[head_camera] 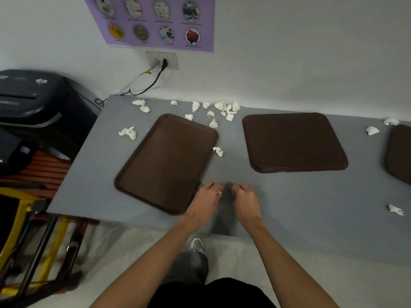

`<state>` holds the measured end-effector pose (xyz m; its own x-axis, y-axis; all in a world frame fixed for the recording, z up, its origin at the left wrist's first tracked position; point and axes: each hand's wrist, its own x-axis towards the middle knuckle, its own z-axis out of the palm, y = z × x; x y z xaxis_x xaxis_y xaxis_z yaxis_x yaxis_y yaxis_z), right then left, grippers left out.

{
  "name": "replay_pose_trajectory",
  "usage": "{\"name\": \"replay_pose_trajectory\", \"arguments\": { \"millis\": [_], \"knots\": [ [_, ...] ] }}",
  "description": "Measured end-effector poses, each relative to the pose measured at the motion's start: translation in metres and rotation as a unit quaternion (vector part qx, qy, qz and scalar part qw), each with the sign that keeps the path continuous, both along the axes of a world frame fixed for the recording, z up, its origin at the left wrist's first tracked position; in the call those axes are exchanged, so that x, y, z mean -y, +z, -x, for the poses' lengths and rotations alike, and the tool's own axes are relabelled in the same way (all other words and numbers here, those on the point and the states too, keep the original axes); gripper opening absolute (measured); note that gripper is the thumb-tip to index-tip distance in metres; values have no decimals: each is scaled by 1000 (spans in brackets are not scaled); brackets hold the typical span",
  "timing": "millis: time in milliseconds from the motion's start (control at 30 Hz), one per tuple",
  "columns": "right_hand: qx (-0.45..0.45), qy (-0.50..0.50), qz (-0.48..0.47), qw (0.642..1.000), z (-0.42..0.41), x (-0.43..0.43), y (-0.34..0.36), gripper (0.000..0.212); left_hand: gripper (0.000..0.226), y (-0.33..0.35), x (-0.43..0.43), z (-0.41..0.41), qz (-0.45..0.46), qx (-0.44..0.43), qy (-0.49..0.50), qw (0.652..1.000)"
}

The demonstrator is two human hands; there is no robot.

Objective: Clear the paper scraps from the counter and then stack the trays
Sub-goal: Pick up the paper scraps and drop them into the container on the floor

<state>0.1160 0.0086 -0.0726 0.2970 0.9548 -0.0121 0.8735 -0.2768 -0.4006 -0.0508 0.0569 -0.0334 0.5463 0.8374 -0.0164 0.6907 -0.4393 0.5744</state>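
Observation:
Three brown trays lie on the grey counter: a tilted one at the left, one in the middle and one cut off by the right edge. White paper scraps are scattered about: a cluster by the back wall, one left of the tilted tray, one between the trays and one at the right. My left hand rests by the tilted tray's near corner and pinches a small scrap. My right hand sits beside it, fingers curled on the counter, with no scrap showing in it.
A black shredder stands left of the counter, with cables running to a wall socket. Two more scraps lie near the right tray. Yellow and black frames stand on the floor at the lower left.

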Motion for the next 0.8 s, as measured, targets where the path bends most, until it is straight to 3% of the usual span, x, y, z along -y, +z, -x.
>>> {"name": "replay_pose_trajectory", "arguments": {
  "millis": [133,267,500,800],
  "knots": [
    [-125,15,-30,992,21,34,5,19,19,11,55,32,33,98,110,988],
    [-175,63,-51,981,50,76,9,15,25,13,113,70,36,135,225,964],
    [-263,126,-10,956,118,157,11,10,12,-9,227,160,94,118,363,920],
    [-307,169,90,932,222,219,-15,13,8,-40,330,275,122,90,489,859]
  ]
}}
